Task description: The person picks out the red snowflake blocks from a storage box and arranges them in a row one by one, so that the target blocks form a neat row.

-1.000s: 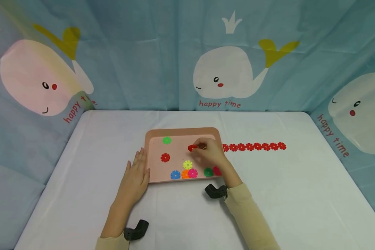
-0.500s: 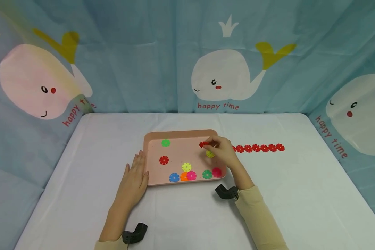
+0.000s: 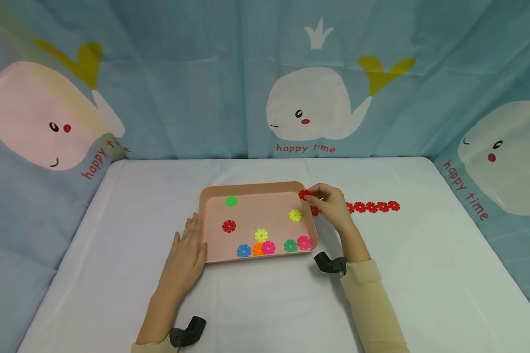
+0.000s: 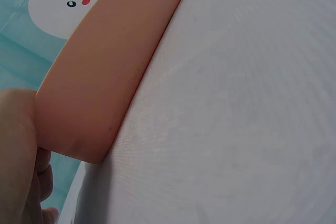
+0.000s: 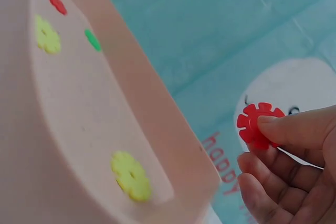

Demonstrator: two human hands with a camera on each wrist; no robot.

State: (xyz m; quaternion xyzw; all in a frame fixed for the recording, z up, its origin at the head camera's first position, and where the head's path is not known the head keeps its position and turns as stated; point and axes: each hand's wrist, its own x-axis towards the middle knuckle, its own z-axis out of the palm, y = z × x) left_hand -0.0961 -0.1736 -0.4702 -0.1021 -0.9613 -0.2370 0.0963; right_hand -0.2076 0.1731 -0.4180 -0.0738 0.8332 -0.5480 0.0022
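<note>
My right hand [image 3: 334, 208] pinches a red snowflake disc [image 3: 304, 194], a flat plastic piece with a notched rim, between thumb and fingers. It is above the right rim of the pink tray [image 3: 257, 211]. In the right wrist view the disc [image 5: 259, 124] hangs clear of the tray wall. My left hand [image 3: 184, 260] lies against the tray's left edge, its fingers straight. A row of red snowflake discs [image 3: 371, 207] runs rightward on the white table from beside the tray, and my right hand hides part of it.
Inside the tray lie a red disc [image 3: 228, 226], a light green disc [image 3: 231, 201], a yellow disc [image 3: 295, 215] and several others along the front wall, including a blue disc [image 3: 244, 250]. A curtain with whale prints [image 3: 309, 105] stands behind the table.
My right hand has carried the red disc rightward from over the tray to its right rim, uncovering a yellow disc. My left hand has stayed at the tray's left edge.
</note>
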